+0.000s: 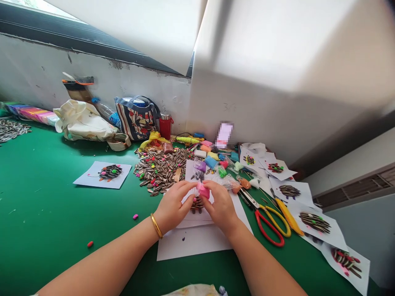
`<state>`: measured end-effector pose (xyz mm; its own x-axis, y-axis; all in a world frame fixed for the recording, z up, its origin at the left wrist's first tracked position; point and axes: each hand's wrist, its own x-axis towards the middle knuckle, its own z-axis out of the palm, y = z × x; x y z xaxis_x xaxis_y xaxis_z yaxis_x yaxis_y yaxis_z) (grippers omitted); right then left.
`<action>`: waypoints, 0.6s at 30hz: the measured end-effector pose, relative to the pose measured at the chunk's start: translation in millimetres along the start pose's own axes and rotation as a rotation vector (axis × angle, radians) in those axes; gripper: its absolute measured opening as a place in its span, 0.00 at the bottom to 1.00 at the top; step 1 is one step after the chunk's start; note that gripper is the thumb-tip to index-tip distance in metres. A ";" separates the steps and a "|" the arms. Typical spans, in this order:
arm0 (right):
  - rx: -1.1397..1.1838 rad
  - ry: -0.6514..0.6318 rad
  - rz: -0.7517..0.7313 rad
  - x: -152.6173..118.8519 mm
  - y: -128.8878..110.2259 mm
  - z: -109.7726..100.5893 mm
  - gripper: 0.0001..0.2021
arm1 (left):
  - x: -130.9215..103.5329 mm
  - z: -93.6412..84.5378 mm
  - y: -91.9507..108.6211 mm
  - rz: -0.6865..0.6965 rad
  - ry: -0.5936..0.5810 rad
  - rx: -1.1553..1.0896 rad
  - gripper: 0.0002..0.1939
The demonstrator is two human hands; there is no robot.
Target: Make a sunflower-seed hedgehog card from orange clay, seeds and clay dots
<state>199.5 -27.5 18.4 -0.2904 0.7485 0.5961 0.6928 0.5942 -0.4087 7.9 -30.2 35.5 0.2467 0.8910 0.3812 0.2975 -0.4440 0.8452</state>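
The pink clay [203, 190] is in the air, above the seed figure [196, 204] on the white paper [197, 243]. It is partly covered with something that looks like clear wrap. Both hands are grasping it: the left hand [175, 206] pinches it from the left with thumb and fingers, and the right hand [222, 209] does the same from the right. On the left wrist there is a gold bracelet [156, 225].

Just beyond the hands lie small packs of clay in several colours, among them a purple pack [200, 165] and a green pack [221, 172]. To the left of these packs is a heap of striped seeds [160, 166], with coloured bits mixed in it. To the right of the right hand lie the scissors [261, 209], with one red and one yellow handle, and near them a yellow cutter [288, 216].

Farther right, sheets with other seed figures lie in a row along the edge of the green table [55, 197]. One more card [88, 176] is at the left. At the wall stand a striped bag [135, 119] and a red bottle [166, 126], and a cream bag [86, 123] lies beside them.
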 end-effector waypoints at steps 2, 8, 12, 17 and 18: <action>0.019 -0.016 0.010 -0.9 -2.4 0.5 0.13 | -1.3 0.1 -0.7 0.017 -0.011 0.049 0.18; 0.059 -0.038 0.011 0.1 -8.1 2.4 0.10 | 0.3 0.1 -10.2 0.074 -0.059 0.156 0.16; 0.061 -0.002 -0.002 0.7 -5.6 2.9 0.11 | 0.3 -0.7 -17.8 0.177 -0.023 0.310 0.16; 0.013 0.015 0.006 0.3 -3.2 1.3 0.13 | 0.2 -2.4 -23.1 0.220 0.058 0.399 0.14; 0.002 0.017 0.005 0.8 -1.9 0.8 0.13 | 0.7 -3.1 -23.0 0.210 0.062 0.401 0.13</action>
<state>197.4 -27.7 19.2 -0.2759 0.7462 0.6059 0.6928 0.5913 -0.4128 -1.6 -19.1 17.5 0.2875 0.7761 0.5612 0.5837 -0.6066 0.5398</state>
